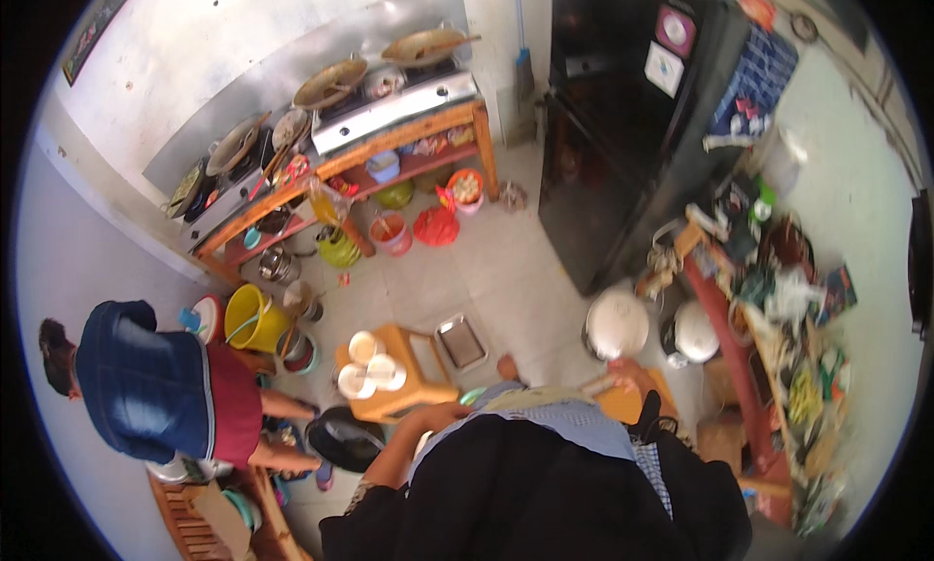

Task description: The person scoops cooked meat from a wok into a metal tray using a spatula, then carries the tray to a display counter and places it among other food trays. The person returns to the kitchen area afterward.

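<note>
My left hand [446,413] rests against the light cloth at my waist; its fingers are partly hidden, and whether it grips the cloth I cannot tell. Off to the other side, my right hand [632,377] is held low beside a white lidded rice cooker [620,324], above an orange stool [636,400]; blur hides its fingers and whether it touches anything. Several white tubs [367,347] stand together on another orange stool [419,367]. A rectangular metal tray [462,342] lies on the floor between that stool and the rice cooker.
Woks [330,84] sit on gas stoves along the wall. A tall black refrigerator [613,138] stands ahead. At the left another person [153,386] is beside a yellow bucket [255,318]. A black wok [344,438] lies on the floor. A cluttered shelf [737,357] lines the right.
</note>
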A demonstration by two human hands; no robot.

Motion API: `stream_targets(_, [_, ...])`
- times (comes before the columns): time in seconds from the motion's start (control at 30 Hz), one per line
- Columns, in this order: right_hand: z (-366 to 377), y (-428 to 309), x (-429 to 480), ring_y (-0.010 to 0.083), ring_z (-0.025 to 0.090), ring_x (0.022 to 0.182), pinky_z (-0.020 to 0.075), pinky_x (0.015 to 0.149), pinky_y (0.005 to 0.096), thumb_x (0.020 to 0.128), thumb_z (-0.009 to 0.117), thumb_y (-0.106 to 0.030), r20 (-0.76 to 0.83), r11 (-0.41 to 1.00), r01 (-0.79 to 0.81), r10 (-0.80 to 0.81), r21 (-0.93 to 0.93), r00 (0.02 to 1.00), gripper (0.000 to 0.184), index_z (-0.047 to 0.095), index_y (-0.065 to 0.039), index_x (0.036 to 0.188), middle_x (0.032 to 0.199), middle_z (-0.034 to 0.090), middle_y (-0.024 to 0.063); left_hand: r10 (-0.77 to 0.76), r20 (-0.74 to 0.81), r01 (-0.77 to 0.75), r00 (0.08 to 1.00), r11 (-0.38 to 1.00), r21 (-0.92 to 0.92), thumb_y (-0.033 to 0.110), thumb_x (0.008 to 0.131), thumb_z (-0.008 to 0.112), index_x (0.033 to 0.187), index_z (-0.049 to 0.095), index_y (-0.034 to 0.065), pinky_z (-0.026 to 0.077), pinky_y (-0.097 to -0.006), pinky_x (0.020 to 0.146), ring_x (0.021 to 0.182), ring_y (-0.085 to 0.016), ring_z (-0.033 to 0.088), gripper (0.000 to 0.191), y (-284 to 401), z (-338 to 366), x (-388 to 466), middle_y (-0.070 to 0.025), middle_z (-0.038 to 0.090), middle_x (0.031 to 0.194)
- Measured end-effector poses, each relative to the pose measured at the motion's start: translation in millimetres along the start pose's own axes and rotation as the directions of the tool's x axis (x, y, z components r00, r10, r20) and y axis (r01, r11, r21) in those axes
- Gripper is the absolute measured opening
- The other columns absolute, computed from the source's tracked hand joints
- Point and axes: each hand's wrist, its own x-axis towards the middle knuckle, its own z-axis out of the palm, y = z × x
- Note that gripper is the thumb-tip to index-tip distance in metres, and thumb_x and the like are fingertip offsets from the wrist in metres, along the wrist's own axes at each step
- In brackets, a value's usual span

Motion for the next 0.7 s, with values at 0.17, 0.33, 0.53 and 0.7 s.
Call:
stream_targets(0.17, [-50.5, -32.2, 59.4, 0.0266, 0.064, 0.079, 0.0509, 0.068, 0.0466, 0.080, 0.063, -0.029, -0.274, 0.986, -0.023, -0.023, -0.165, 0.961, 0.025, 0.064, -0.016, 0.102, 0.089, 0.067, 0.0073, -0.037, 0.085, 0.056, 0.996, 0.972, -0.229, 0.029, 0.089, 0.060, 0.105, 0.064, 0.0031, 0.046, -0.0304, 0.085, 0.092, -0.010, 0.054, 0.030, 14.5, -140.0, 21.4, -0.0001, 0.065, 0.096])
stream_targets(0.33, [-55.9, -113.7, 84.1, 0.0250, 0.064, 0.075, 0.0498, 0.064, 0.0445, 0.083, 0.060, -0.028, -0.226, 0.990, -0.116, 0.096, -0.080, 0.969, 0.021, 0.064, -0.015, 0.100, 0.085, 0.066, 0.0072, -0.234, 0.003, 0.229, 0.972, 0.956, 0.185, 0.029, 0.085, 0.064, 0.077, 0.061, 0.0040, 0.049, -0.0334, 0.067, 0.069, -0.014, 0.056, 0.027, 17.7, -246.4, 62.0, -0.0053, 0.060, 0.069])
stream_targets(0.53, [-65.1, -274.3, 202.4, 0.0231, 0.063, 0.071, 0.0486, 0.058, 0.0420, 0.087, 0.057, -0.027, -0.063, 0.990, 0.008, -0.017, -0.140, 0.998, 0.019, 0.064, -0.013, 0.096, 0.079, 0.065, 0.0070, -0.307, -0.570, 0.353, 0.762, 0.935, -0.031, 0.029, 0.083, 0.067, 0.082, 0.068, 0.0062, 0.051, -0.0369, 0.066, 0.069, -0.023, 0.062, 0.023, 18.3, -376.3, 97.9, -0.0119, 0.066, 0.075])
stream_targets(0.7, [-137.4, -427.4, 325.2, 0.0215, 0.063, 0.068, 0.0476, 0.054, 0.0399, 0.090, 0.054, -0.026, 0.055, 0.984, 0.036, -0.026, -0.173, 0.998, 0.019, 0.065, -0.012, 0.094, 0.074, 0.064, 0.0068, -0.311, -0.801, 0.365, 0.511, 0.923, -0.126, 0.030, 0.084, 0.066, 0.094, 0.068, 0.0082, 0.052, -0.0375, 0.072, 0.079, -0.029, 0.066, 0.024, 2.6, -468.4, 127.7, -0.0145, 0.069, 0.085])
